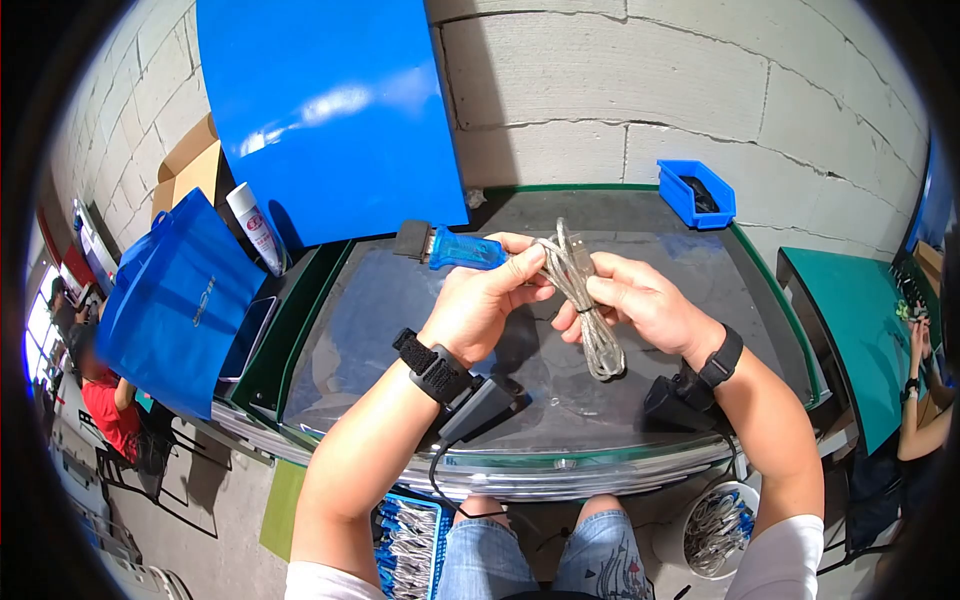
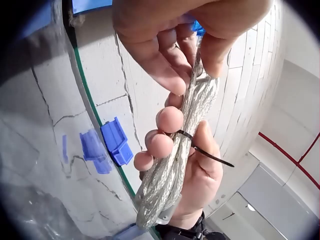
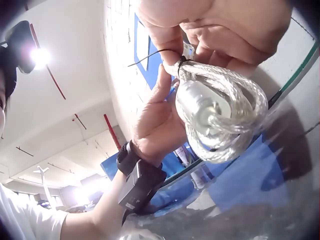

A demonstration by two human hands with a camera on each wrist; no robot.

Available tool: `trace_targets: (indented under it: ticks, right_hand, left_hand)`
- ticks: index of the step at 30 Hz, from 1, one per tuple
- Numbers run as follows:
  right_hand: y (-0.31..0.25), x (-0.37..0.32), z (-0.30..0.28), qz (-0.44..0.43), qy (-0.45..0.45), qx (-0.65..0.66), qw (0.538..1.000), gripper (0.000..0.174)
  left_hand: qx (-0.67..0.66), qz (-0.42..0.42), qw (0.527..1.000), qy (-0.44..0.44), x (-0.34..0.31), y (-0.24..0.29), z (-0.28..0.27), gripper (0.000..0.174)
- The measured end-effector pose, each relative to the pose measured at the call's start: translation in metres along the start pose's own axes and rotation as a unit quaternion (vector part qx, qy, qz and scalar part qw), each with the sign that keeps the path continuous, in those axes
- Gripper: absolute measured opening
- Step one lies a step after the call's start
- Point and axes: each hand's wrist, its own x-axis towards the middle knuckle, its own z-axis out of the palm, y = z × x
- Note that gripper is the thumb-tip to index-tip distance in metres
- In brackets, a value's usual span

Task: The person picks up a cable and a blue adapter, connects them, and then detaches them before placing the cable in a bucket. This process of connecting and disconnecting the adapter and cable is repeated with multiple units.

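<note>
Well, taking my cable (image 1: 600,345) as the middle of the clock, a spray can (image 1: 255,230) stands far off between nine and ten. Nearer, at ten o'clock, is the blue plug (image 1: 465,251) with a dark block (image 1: 412,240) on its end. At nine o'clock my left hand (image 1: 478,305) pinches the top of the looped cable between thumb and fingers. The cable is in the middle, held up over the table (image 1: 345,335), with its loose loops hanging toward five o'clock. A thin black tie (image 2: 205,150) goes round its waist. At three o'clock my right hand (image 1: 648,303) grips the loops by that tie. Past it, between one and two, sits a blue bin (image 1: 697,200).

I think the cable is light, soft and bendy, maybe a bit slick on its shiny skin. The plugs look hard, and a pale plug (image 3: 197,107) sits against the loops. The best place to hold is right at the tie, where the strands bunch tight. I wouldn't tug where wire meets plug; that could hurt it.
</note>
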Motion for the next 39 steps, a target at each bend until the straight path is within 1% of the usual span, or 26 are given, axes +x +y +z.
trace_targets:
  ticks: [1, 2, 3, 5, 7, 8, 9, 10, 12, 13, 15, 16, 17, 19, 20, 21, 23, 24, 26, 27, 29, 33, 35, 39]
  right_hand:
    - [-0.001, -0.001, 0.000, 0.019, 0.024, 0.007, 1.000, 0.038]
    - [0.001, 0.000, -0.003, 0.019, 0.024, 0.007, 1.000, 0.038]
    - [0.006, 0.001, -0.010, 0.003, 0.029, 0.010, 1.000, 0.039]
    - [0.007, 0.001, -0.012, -0.013, 0.033, 0.011, 0.999, 0.040]
    - [0.002, 0.000, -0.009, -0.031, 0.005, -0.058, 0.998, 0.040]
    - [0.003, 0.001, -0.008, -0.031, 0.004, -0.058, 0.998, 0.040]
    - [0.005, 0.001, -0.008, -0.035, 0.006, -0.087, 0.996, 0.041]
    - [0.006, 0.001, -0.008, -0.038, 0.007, -0.116, 0.993, 0.043]
    - [0.009, 0.002, -0.008, -0.041, 0.014, -0.116, 0.992, 0.045]
    - [0.010, 0.002, -0.009, -0.042, 0.020, -0.115, 0.992, 0.046]
    - [0.014, 0.003, -0.007, -0.056, 0.028, -0.105, 0.993, 0.046]
    - [0.015, 0.003, -0.005, -0.069, 0.036, -0.094, 0.993, 0.046]
    - [0.013, 0.002, -0.003, -0.069, 0.036, -0.094, 0.993, 0.046]
    - [0.007, 0.000, 0.002, -0.098, 0.022, -0.190, 0.977, 0.046]
    - [0.007, 0.000, 0.002, -0.094, 0.025, -0.218, 0.971, 0.048]
    - [0.006, 0.001, 0.004, -0.094, 0.024, -0.217, 0.971, 0.048]
    - [0.003, 0.001, 0.010, -0.165, 0.053, -0.208, 0.963, 0.046]
    - [0.000, 0.000, 0.010, -0.165, 0.053, -0.207, 0.963, 0.046]
    - [-0.005, -0.002, 0.006, -0.144, 0.068, -0.265, 0.951, 0.038]
    - [-0.004, -0.002, 0.006, -0.144, 0.067, -0.265, 0.951, 0.038]
    - [0.000, -0.001, 0.005, -0.160, 0.052, -0.240, 0.956, 0.028]
    - [0.003, -0.001, 0.001, -0.143, 0.032, -0.201, 0.969, 0.026]
    - [0.001, -0.003, 0.000, -0.118, 0.028, -0.189, 0.975, 0.023]
    - [-0.001, -0.004, 0.000, -0.130, 0.029, -0.154, 0.979, 0.020]
  left_hand:
    - [-0.008, 0.012, 1.000, 0.018, -0.001, 0.002, 0.000, 0.019]
    - [-0.015, 0.024, 0.999, 0.036, -0.001, 0.003, 0.000, 0.019]
    - [-0.015, 0.024, 0.999, 0.036, -0.001, 0.003, -0.001, 0.019]
    - [-0.038, 0.047, 0.994, 0.087, 0.001, 0.003, -0.003, 0.016]
    - [-0.040, 0.050, 0.993, 0.103, 0.002, 0.001, -0.005, 0.015]
    - [-0.042, 0.057, 0.990, 0.121, 0.002, 0.002, -0.005, 0.015]
    - [-0.045, 0.063, 0.987, 0.138, 0.002, 0.002, -0.005, 0.015]
    - [-0.044, 0.064, 0.987, 0.138, 0.002, 0.002, -0.005, 0.015]
    - [-0.055, 0.075, 0.984, 0.151, 0.002, 0.003, -0.005, 0.019]
    - [-0.055, 0.076, 0.984, 0.151, 0.003, 0.003, -0.005, 0.019]
    - [-0.041, 0.065, 0.992, 0.100, 0.003, 0.004, -0.003, 0.027]
    - [-0.050, 0.033, 0.995, 0.085, 0.003, -0.001, -0.004, 0.036]
    - [-0.034, 0.013, 0.998, 0.053, 0.004, 0.000, 0.000, 0.034]
    - [-0.017, -0.021, 0.999, 0.032, 0.000, 0.003, 0.003, 0.034]
    - [-0.017, -0.021, 0.999, 0.033, 0.001, 0.002, 0.002, 0.034]
    - [-0.037, -0.012, 0.999, 0.032, 0.002, 0.001, -0.002, 0.033]
    - [-0.056, -0.005, 0.998, 0.032, 0.003, 0.000, -0.006, 0.033]
    - [-0.060, -0.003, 0.997, 0.041, 0.003, 0.000, -0.007, 0.032]
    - [-0.067, -0.002, 0.996, 0.051, 0.005, -0.001, -0.008, 0.030]
    - [-0.067, -0.002, 0.996, 0.052, 0.005, -0.002, -0.009, 0.030]
    - [-0.051, -0.023, 0.998, 0.030, 0.005, -0.002, -0.011, 0.030]
    - [-0.037, -0.034, 0.998, 0.023, 0.002, 0.000, -0.008, 0.030]
    - [-0.040, -0.042, 0.998, 0.018, 0.002, 0.001, -0.008, 0.030]
    - [-0.055, -0.046, 0.997, 0.007, 0.001, 0.002, -0.008, 0.031]
